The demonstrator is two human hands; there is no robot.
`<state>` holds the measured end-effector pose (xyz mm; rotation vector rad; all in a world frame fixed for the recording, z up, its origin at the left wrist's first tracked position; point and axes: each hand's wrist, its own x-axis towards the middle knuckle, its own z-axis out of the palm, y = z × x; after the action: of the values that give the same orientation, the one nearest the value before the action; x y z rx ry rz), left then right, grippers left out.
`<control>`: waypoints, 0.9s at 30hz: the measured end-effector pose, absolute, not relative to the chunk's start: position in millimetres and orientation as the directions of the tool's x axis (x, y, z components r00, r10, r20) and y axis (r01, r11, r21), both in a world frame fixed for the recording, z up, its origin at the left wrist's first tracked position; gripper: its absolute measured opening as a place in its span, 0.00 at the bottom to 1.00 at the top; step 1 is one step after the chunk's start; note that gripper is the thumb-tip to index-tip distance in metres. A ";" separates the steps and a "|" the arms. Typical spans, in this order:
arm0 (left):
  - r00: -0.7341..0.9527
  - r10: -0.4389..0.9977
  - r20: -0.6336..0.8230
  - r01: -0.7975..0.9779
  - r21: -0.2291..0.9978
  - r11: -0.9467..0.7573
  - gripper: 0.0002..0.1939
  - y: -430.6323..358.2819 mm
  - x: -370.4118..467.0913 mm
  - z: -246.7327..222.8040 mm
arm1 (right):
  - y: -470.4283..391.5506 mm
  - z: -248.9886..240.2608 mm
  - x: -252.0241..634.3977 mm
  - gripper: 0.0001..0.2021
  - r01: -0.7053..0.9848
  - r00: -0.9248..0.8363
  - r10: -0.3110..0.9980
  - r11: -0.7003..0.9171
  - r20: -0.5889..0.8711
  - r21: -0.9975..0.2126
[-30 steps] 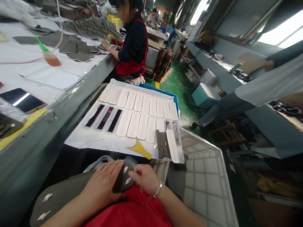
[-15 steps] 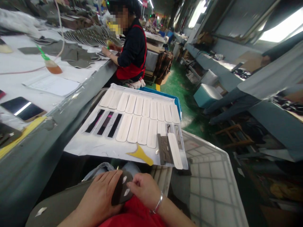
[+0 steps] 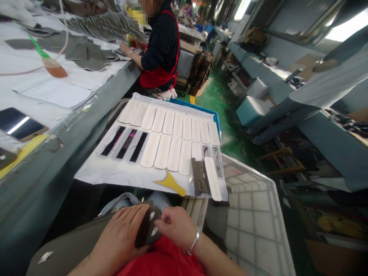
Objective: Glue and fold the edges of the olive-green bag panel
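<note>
**Both hands on a dark leather piece, low over the lap**

The left hand (image 3: 120,235) lies flat on a dark leather piece (image 3: 147,230), fingers spread wide and pressing it down on the lap. The right hand (image 3: 176,228) comes in from the other side with its fingers curled narrow, fingertips pinched at the piece's edge beside two small white patches — whether it grips one of them I cannot tell. A silver bracelet (image 3: 193,242) sits on the right wrist, and red cloth (image 3: 161,260) shows just below the piece.

Take the white sheet (image 3: 120,174) as the landmark, just beyond the hands. On it lie two rows of pale rounded strips (image 3: 172,132), three dark slots at its left part, a yellow scraper (image 3: 172,184) on its near edge and a grey tool (image 3: 199,180) right of that.

Left of the sheet runs a long grey workbench (image 3: 57,153) carrying a phone (image 3: 20,124), paper and cut grey pieces. Beyond the sheet's far end a co-worker in a red apron (image 3: 161,50) sits at that bench. Right of the sheet is a white gridded crate (image 3: 253,214), then a green floor (image 3: 221,99) and a second bench line — a long, bright workshop aisle.
</note>
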<state>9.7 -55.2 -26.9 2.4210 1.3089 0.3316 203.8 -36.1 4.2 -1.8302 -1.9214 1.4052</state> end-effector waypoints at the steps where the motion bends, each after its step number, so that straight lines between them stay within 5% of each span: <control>1: 0.541 0.840 0.037 0.755 0.419 -0.504 0.38 -55.1 10.3 -26.0 | -36.0 4.3 204.0 0.10 0.713 -0.255 0.839 -0.173 -0.481 -0.679; 14: 0.500 0.865 -0.043 0.796 0.418 -0.439 0.31 -56.3 19.2 -8.8 | -39.8 -4.5 207.3 0.14 0.696 -0.244 0.857 -0.172 -0.455 -0.697; 19: 0.570 0.820 0.049 0.768 0.323 -0.553 0.46 -61.4 3.0 -11.8 | -42.1 -15.7 210.0 0.15 0.600 -0.188 0.874 -0.259 -0.448 -0.757; 24: 0.631 0.758 0.163 0.738 0.175 -0.652 0.29 -70.8 -10.8 -15.9 | -37.9 -21.4 201.8 0.13 0.549 -0.172 0.886 -0.276 -0.430 -0.789; 27: 0.604 0.777 0.179 0.765 0.145 -0.628 0.28 -72.7 -10.8 -13.0 | -36.2 -20.3 197.8 0.13 0.547 -0.185 0.883 -0.271 -0.431 -0.792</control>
<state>-10.8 -72.7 -13.0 2.7649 1.3305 0.3482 197.8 -36.2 -20.3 -1.7552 -1.6522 1.4400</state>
